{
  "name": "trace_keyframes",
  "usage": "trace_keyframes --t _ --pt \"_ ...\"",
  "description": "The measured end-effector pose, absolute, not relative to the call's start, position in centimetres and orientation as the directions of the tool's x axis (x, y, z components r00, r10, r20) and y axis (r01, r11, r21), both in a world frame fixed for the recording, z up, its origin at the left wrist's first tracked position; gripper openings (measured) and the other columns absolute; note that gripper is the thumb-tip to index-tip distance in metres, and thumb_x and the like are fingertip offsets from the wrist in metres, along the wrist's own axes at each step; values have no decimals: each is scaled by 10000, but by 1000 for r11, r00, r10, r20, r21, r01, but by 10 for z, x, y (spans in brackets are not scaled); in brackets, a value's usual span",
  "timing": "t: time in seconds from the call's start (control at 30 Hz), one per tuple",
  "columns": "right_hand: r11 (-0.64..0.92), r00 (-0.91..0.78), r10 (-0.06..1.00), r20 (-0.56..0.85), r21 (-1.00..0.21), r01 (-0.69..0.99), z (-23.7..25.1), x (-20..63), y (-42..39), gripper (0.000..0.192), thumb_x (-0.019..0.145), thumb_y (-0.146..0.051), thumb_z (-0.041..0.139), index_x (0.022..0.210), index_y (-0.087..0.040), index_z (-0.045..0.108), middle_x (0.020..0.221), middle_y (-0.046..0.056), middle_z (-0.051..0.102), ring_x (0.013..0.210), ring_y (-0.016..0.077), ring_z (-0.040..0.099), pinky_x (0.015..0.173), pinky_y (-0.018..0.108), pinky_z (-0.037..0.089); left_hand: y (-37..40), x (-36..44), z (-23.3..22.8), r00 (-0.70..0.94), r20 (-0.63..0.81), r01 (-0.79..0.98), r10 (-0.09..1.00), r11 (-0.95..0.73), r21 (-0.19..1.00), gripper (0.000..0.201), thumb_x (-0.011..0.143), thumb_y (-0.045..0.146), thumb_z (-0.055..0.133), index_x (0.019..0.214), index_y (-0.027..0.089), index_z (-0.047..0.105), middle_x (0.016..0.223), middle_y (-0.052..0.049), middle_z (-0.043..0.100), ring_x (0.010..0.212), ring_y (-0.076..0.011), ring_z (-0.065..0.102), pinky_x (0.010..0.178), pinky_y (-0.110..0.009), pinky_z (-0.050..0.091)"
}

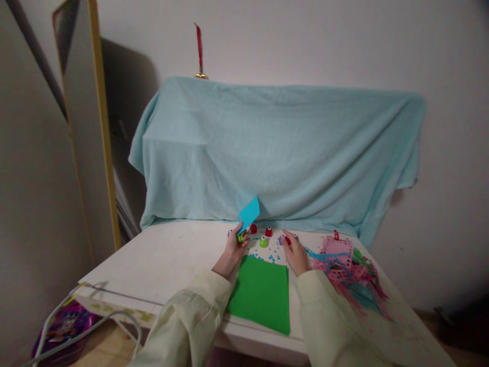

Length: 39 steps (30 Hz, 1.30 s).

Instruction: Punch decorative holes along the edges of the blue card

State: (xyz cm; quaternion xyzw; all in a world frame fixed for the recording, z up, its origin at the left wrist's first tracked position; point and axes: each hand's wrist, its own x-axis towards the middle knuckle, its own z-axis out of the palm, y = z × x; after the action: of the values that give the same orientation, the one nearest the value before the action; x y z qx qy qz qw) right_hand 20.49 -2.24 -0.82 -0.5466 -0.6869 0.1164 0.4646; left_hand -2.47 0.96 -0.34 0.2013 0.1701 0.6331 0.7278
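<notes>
My left hand (236, 245) pinches a blue sheet of paper (249, 213), which tilts up above the table. A small green paper punch (240, 237) shows at the same hand's fingers; whether it is gripped too, I cannot tell. At the back of the table, the fingers of my right hand (296, 255) close around a small red paper punch (288, 240), with a purple one (280, 239) beside it. Between the hands stand a lime green punch (263, 242) and red punches (269, 232). Tiny blue paper bits (272, 257) lie scattered around them.
A stack of green sheets (262, 294) lies in front of me. Right of my hand is a tangled heap of pink, blue and green paper strips (346, 265). A light blue cloth (267, 148) hangs behind the white table (164, 260). Pale cables (114, 315) loop at the left edge.
</notes>
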Motion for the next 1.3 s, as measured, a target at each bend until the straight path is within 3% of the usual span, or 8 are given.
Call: trace_keyframes --t 0.13,0.33,0.47,0.63,0.83,1.07,1.2,1.3 --pt "397 -95 856 509 -527 751 -13 205 -20 427 858 -265 448 1278 -215 512 1239 85 607 1088 222 596 946 371 453 9 -25 -4 132 0 -855 991 114 506 297 818 285 653 677 163 421 519 59 380 362 -42 326 297 -150 168" --pt "298 -5 866 500 -508 808 -5 207 -26 311 829 -196 439 1053 -255 646 986 33 717 822 207 672 746 312 509 9 -23 -2 121 -5 -851 993 106 515 269 821 284 645 701 161 439 514 58 382 363 -44 320 303 -149 165" --pt "312 26 857 514 -559 768 -3 206 -27 262 822 -224 449 954 -233 674 898 32 727 727 187 668 672 285 509 9 -24 -4 119 -3 -851 993 104 515 270 815 300 655 716 162 446 525 55 397 372 -47 342 306 -145 174" --pt "306 57 884 464 -667 679 -11 206 -21 302 810 -297 483 1048 -207 646 942 46 721 636 159 660 594 269 522 10 -25 -5 120 -33 -847 992 120 518 285 815 303 648 693 166 430 514 59 388 357 -48 332 297 -151 167" --pt "202 108 928 355 -727 656 -14 207 -19 298 794 -395 536 956 -196 690 612 19 687 398 150 587 480 261 480 11 -24 -4 96 -33 -847 995 99 522 267 798 282 661 706 167 439 519 57 400 359 -48 344 298 -151 170" --pt "318 340 786 517 -809 494 -4 212 -18 458 797 -531 536 1007 -146 669 692 78 702 630 217 672 579 293 502 10 -24 -4 106 -18 -853 994 100 512 257 794 268 661 712 167 440 524 52 408 363 -53 359 298 -153 175" --pt "340 446 743 499 -856 390 -4 215 -16 520 790 -553 548 1066 -122 641 715 95 703 619 215 662 542 291 495 10 -24 -4 99 -17 -858 995 94 505 251 786 247 666 712 170 439 522 54 408 364 -57 371 296 -153 182" --pt "351 421 763 491 -861 368 -5 214 -16 525 782 -560 555 1060 -124 645 698 92 697 608 210 658 534 288 497 10 -25 -5 103 -22 -856 994 100 508 258 786 255 668 705 168 439 526 52 410 366 -57 378 294 -152 184"
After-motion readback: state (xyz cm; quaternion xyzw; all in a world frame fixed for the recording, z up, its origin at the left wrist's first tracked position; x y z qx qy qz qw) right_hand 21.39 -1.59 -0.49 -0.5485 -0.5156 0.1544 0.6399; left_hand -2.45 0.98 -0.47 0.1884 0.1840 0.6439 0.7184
